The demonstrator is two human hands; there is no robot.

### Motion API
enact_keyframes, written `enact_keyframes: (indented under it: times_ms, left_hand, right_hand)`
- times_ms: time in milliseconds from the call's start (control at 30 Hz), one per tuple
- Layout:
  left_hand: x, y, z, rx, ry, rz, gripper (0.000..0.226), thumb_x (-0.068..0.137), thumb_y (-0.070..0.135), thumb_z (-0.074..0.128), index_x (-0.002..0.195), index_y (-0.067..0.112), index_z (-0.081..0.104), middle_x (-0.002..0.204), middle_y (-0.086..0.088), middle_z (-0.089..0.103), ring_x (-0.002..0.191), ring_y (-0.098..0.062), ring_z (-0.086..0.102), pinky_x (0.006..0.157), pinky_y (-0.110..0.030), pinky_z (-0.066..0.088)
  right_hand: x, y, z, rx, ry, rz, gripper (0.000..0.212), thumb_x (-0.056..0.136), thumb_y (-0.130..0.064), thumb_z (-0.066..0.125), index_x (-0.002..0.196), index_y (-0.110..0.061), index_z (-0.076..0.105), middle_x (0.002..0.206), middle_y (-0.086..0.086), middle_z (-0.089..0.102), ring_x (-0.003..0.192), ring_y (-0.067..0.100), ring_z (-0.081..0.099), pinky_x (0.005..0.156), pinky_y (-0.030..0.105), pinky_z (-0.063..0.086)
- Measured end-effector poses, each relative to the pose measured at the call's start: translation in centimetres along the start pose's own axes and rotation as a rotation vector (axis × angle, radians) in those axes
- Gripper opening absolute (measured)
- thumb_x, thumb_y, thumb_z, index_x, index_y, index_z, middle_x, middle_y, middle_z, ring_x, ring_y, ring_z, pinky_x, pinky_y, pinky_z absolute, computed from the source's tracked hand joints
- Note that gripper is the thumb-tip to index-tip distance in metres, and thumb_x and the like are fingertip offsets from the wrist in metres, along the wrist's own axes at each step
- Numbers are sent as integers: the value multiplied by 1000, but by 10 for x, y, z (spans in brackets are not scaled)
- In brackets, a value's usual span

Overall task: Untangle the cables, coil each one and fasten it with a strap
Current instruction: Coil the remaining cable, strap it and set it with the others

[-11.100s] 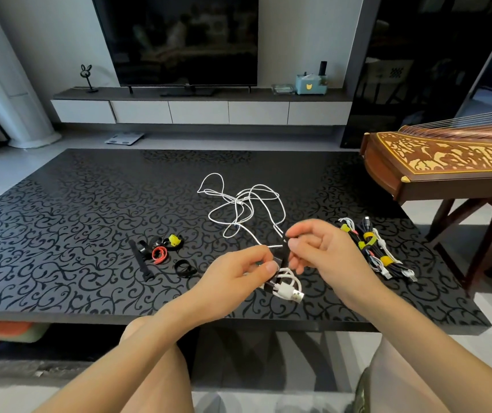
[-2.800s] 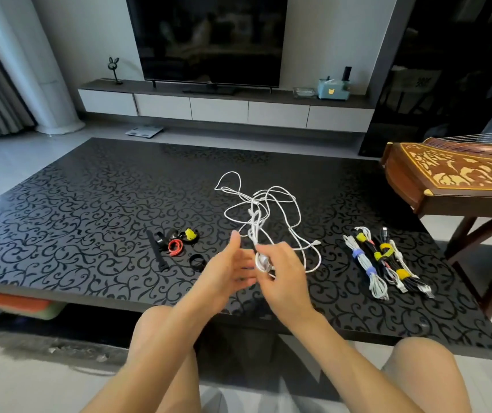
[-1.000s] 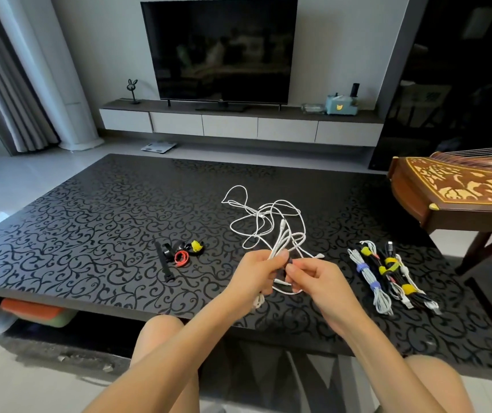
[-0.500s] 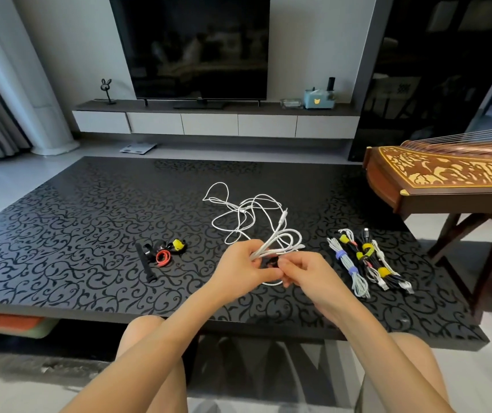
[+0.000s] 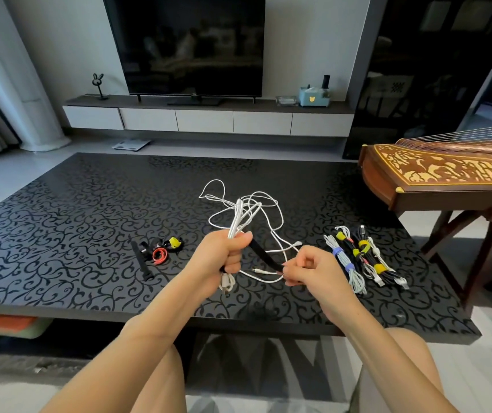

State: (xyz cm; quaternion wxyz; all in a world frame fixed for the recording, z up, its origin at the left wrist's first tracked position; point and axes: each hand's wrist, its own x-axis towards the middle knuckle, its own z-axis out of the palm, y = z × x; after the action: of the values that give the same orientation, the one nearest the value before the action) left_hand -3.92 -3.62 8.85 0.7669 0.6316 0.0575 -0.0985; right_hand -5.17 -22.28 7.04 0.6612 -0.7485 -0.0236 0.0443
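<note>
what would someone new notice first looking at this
The two hands above the near table edge: the left hand grips a folded white cable, the right hand pulls a black strap taut from it. Behind lies a loose white tangle; strapped cables lie at right.

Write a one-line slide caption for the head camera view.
Left hand grips a folded white cable while right hand pulls a black strap taut.

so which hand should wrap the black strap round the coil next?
Probably right. The right hand already pinches the black strap's free end, while the left hand is fisted around the white coil, holding it.
</note>
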Motion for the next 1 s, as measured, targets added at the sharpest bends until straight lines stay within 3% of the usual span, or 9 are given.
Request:
enact_keyframes:
  times_ms: [67,167,267,333,467,567,733,900,1000]
  left_hand:
    - [-5,0,1,24,-52,3,35,94,7,53,68,19,32,52,7,21,40,-5,16,38,-17,19]
    - [-8,-1,0,98,-97,18,35,93,7,55,66,18,35,52,7,21,41,-6,16,39,-18,17]
    - [-12,-3,0,136,-96,32,36,93,6,54,64,17,37,50,8,24,41,-5,18,39,-17,17]
    - [-14,-3,-3,145,-106,46,30,93,14,55,67,16,41,50,9,24,41,-5,18,39,-17,18]
    - [-15,-5,-7,-34,-156,-14,43,98,49,35,91,10,51,51,6,19,40,-6,14,40,-20,14]
    - [-18,-4,-3,-67,-202,-68,47,101,42,25,80,9,50,48,6,19,37,-6,14,38,-20,15]
    - [-27,-5,14,-19,-282,-180,35,100,34,36,80,9,50,43,6,21,34,-6,16,36,-19,18]
    - [-25,-12,18,29,-78,-11,23,98,31,46,110,19,62,50,3,27,41,-9,23,40,-21,22]
    - [-25,-13,23,68,20,106,22,97,28,50,106,21,69,50,4,30,43,-9,25,42,-22,21]
  right_hand:
    - [-2,-8,3,71,-100,89,24,80,21,44,83,-3,49,75,14,61,54,20,57,48,24,45]
    - [-3,-12,7,29,-214,159,38,84,13,37,107,-9,59,61,5,56,42,11,39,43,19,28]
    - [-8,-14,9,0,-280,111,25,97,-9,44,95,-1,67,52,-5,37,43,7,26,45,20,17]
    - [-14,-15,9,-126,-262,-7,27,96,-20,52,78,-7,67,46,-13,34,41,2,27,46,16,21]
    - [-7,-5,3,-140,25,-42,27,93,-16,58,67,-8,63,41,-15,42,41,1,38,45,11,28]
    - [9,3,1,-64,189,90,30,91,-18,61,62,-9,62,48,-4,33,43,9,26,40,14,23]
    - [6,-12,27,82,39,78,28,91,-7,55,63,-11,58,50,-2,33,39,6,24,39,18,20]
    - [-5,-17,38,174,-13,59,26,97,-13,49,74,-11,59,58,-1,39,44,6,27,46,22,22]
    - [-9,-17,40,207,-33,78,25,97,-10,46,80,-12,64,59,-2,45,46,6,33,47,22,26]
